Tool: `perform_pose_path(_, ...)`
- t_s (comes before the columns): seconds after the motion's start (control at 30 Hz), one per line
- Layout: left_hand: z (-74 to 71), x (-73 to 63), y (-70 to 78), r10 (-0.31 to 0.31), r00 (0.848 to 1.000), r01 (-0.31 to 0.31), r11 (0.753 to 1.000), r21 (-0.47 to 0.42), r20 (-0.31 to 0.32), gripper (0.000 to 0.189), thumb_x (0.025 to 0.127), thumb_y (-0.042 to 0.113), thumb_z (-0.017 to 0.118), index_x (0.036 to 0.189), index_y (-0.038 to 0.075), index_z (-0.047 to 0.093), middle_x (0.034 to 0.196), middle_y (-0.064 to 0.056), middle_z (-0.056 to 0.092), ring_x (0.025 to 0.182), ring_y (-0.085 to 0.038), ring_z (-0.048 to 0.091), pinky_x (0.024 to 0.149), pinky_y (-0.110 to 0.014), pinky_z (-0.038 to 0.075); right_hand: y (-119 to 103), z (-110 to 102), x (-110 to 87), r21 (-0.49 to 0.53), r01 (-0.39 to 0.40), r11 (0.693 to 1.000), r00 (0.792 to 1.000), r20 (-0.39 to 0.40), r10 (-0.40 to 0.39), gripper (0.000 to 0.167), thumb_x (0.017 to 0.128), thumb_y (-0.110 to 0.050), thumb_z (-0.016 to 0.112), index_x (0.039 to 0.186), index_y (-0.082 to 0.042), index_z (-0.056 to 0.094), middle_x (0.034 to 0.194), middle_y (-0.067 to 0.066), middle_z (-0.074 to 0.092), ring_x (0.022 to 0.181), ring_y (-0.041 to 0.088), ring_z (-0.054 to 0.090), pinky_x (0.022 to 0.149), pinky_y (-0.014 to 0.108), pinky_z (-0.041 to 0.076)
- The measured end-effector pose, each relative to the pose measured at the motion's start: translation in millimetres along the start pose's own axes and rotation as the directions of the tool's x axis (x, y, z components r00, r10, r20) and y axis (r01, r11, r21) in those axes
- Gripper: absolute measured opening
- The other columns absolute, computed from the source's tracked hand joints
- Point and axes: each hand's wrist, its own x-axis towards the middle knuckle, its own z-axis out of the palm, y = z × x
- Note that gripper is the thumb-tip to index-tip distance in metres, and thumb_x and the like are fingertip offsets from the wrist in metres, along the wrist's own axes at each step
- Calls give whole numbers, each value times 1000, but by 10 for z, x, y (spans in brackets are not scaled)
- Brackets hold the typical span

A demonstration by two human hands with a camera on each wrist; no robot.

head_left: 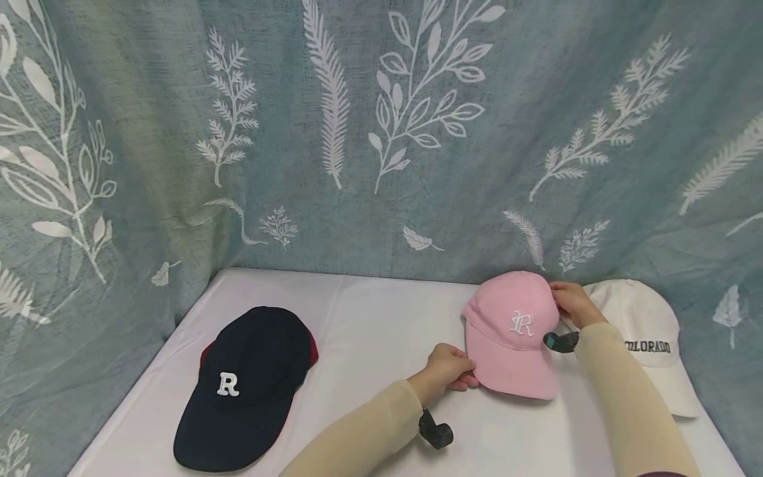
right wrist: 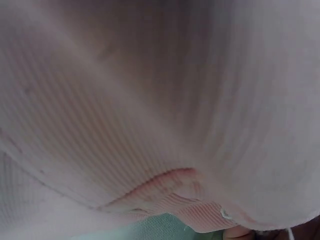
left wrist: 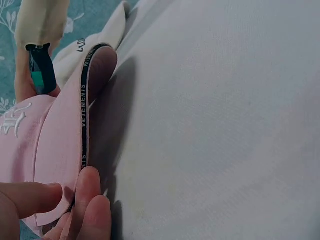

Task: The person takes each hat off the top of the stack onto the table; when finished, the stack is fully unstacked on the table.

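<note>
A pink baseball cap [head_left: 507,358] with a white embroidered letter is held between both hands at the back right of the table. My left hand [head_left: 442,368] pinches the left edge of its brim, thumb on top and fingers beneath. In the left wrist view, black tape lettered VETEMENTS lines the brim's edge [left wrist: 85,107], which is lifted off the cloth. My right hand [head_left: 577,303] grips the cap's right rear edge, its fingertips partly hidden behind the crown. Close, blurred pink fabric [right wrist: 150,165] fills most of the right wrist view.
A cream cap [head_left: 646,318] lettered COLORADO lies right of the pink one, partly behind my right arm. The navy cap [head_left: 262,358] with a white R lies at the left. White cloth [head_left: 369,331] covers the table; a leaf-patterned curtain [head_left: 357,218] hangs behind.
</note>
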Motion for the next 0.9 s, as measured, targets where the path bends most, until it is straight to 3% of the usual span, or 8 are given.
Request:
perform_pose_path(0.2,-34,-44,1,2,1000,-3,1000,-17,-23,8,84,2,61,90,1,56,66,-11,67,58,-14,66,51,-21,52,-46,84,18,37,24,999,1000,-16,-24,45,96,-10,37,132,16,33,113,27,50,69,8,51,61,22,47)
perform_pose_path(0.4,-35,-84,59,3,999,-5,999,-43,-39,14,83,2,60,96,0,56,69,-11,66,64,-18,68,56,-23,54,-83,103,45,82,12,997,999,-48,-8,46,97,-14,37,132,15,33,89,9,56,62,6,51,57,22,46)
perform_pose_path(0.47,-38,-93,62,4,999,-6,999,-44,-46,14,83,2,60,96,-1,56,70,-11,66,64,-17,67,56,-23,54,-96,120,54,91,11,996,999,-50,-6,47,97,-15,38,133,15,33,88,6,56,62,5,51,57,22,46)
perform_pose_path(0.67,-67,-109,63,17,998,-19,1000,-23,-54,17,83,2,60,99,-2,57,71,-8,64,62,-13,65,55,-22,53,-147,178,68,82,-12,997,998,-65,17,50,96,-19,39,134,13,33,112,23,51,67,6,52,61,22,48)
perform_pose_path(0.8,-102,-106,79,17,1000,-18,1000,-23,-23,21,83,1,59,103,-4,55,76,-8,62,62,-13,64,55,-22,53,-146,178,78,108,6,994,998,-60,0,48,95,-16,38,131,16,35,93,14,57,64,7,52,58,23,48)
perform_pose_path(0.9,-119,-103,52,-5,1000,5,1000,3,12,22,84,2,57,105,-4,54,81,-7,61,64,-15,64,55,-22,53,-87,161,63,91,8,996,999,-54,-3,48,95,-17,38,128,18,37,88,10,55,65,9,51,58,23,47)
